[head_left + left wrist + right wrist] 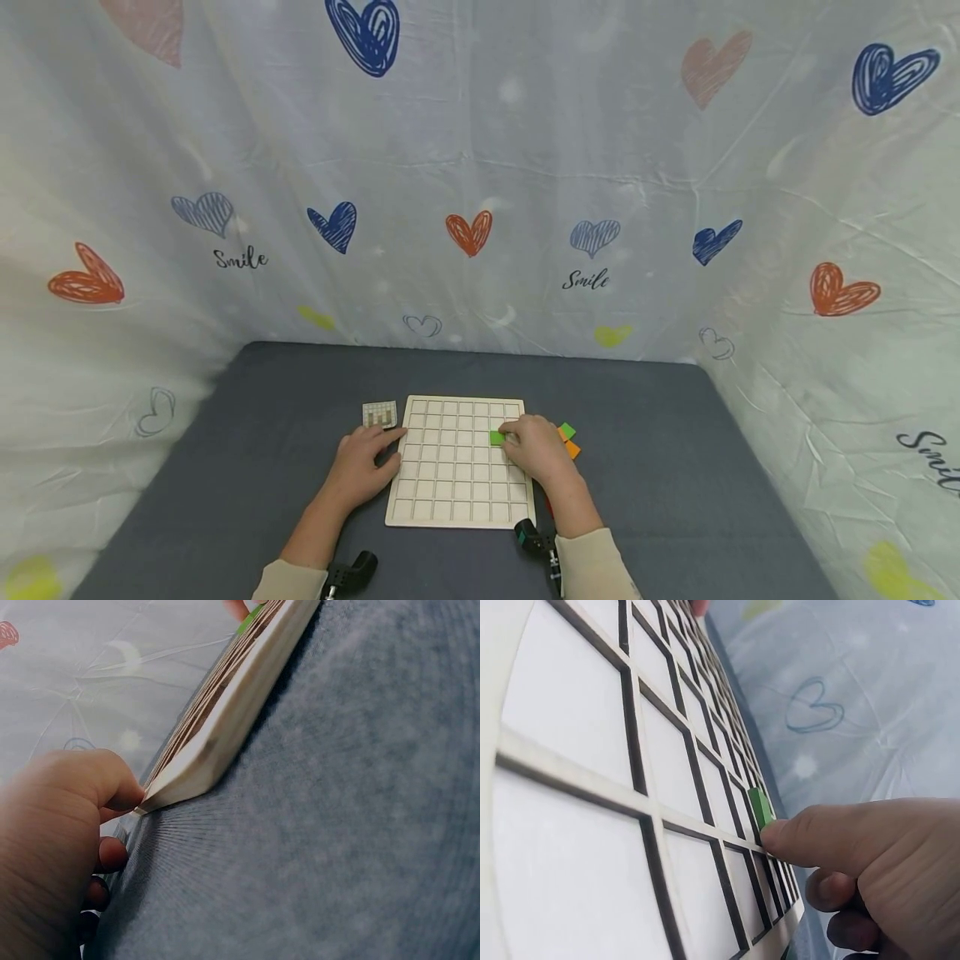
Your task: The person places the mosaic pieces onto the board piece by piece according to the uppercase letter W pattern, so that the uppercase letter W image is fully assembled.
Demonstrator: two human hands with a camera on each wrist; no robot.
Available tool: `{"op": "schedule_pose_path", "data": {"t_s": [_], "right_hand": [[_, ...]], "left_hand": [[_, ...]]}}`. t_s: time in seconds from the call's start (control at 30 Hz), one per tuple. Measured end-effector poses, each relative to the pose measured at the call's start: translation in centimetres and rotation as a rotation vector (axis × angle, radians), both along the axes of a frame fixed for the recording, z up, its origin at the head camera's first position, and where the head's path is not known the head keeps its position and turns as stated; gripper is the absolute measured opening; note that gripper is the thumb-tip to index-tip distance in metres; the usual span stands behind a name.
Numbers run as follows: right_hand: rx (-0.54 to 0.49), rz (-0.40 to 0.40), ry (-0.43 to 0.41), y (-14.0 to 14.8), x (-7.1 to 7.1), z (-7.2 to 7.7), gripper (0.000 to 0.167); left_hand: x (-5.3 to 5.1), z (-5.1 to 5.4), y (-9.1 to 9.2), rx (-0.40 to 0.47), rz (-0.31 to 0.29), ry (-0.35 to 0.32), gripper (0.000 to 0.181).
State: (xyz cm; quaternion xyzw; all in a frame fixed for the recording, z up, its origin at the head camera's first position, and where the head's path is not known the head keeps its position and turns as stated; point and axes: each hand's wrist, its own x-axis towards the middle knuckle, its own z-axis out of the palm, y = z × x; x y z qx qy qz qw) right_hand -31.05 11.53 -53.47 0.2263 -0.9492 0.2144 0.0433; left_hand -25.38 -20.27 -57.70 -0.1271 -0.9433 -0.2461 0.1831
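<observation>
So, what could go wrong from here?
The green tile, pinched in the right hand, might seat crooked in the ridged board. That hand could also nudge the loose tiles beside it. And the board might slide if the left hand lifts from its edge.

From the head, one view looks forward and down over the board (pixel 462 490), bench (pixel 675 483) and curtain (pixel 517 125). The left wrist view, low, close and tilted, faces along the board's edge; the right, also close and tilted, faces across its squares. All share the green tile (pixel 760 806).
</observation>
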Motion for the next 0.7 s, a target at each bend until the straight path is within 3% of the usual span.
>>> {"op": "schedule_pose_path", "data": {"t_s": [0.3,0.7], "right_hand": [[0.009,0.003,0.022,0.09,-0.05,-0.14,0.026],[0.059,0.001,0.025,0.3,0.06,-0.03,0.021]], "left_hand": [[0.0,0.09,0.09,0.0,0.006,-0.006,0.035],[-0.04,0.01,0.07,0.0,0.009,-0.006,0.035]]}}
